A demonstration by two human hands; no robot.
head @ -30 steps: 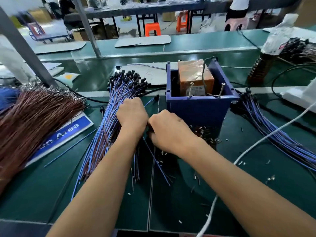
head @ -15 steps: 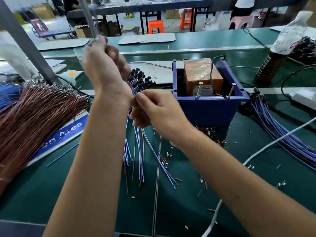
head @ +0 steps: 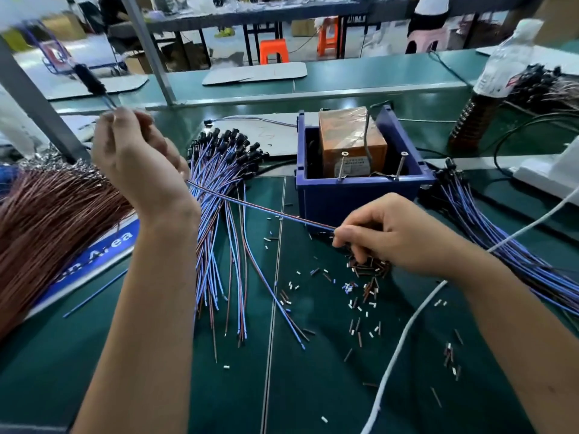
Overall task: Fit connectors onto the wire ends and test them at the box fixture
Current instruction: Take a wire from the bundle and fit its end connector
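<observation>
My left hand (head: 138, 164) is raised at the left and grips one blue and brown wire pair (head: 260, 209) near its black plug end (head: 89, 79), which sticks up above the fist. The wire runs taut down to my right hand (head: 394, 236), which pinches its free end just in front of the blue box fixture (head: 360, 189). Under the right fingers lies a heap of small dark connectors (head: 369, 269). A fan of blue wires with black plugs (head: 219, 214) lies on the green mat between my arms.
A thick bundle of brown wires (head: 47, 227) lies at the left over a blue sign. More blue wires (head: 507, 255) lie at the right, crossed by a white cable (head: 407, 327). A bottle (head: 488, 89) stands at the back right. Loose small pieces (head: 357, 296) litter the mat.
My left hand has drawn one wire out of the pile, up and to the left. My right hand slid down along it to its free end, over the connector heap.
</observation>
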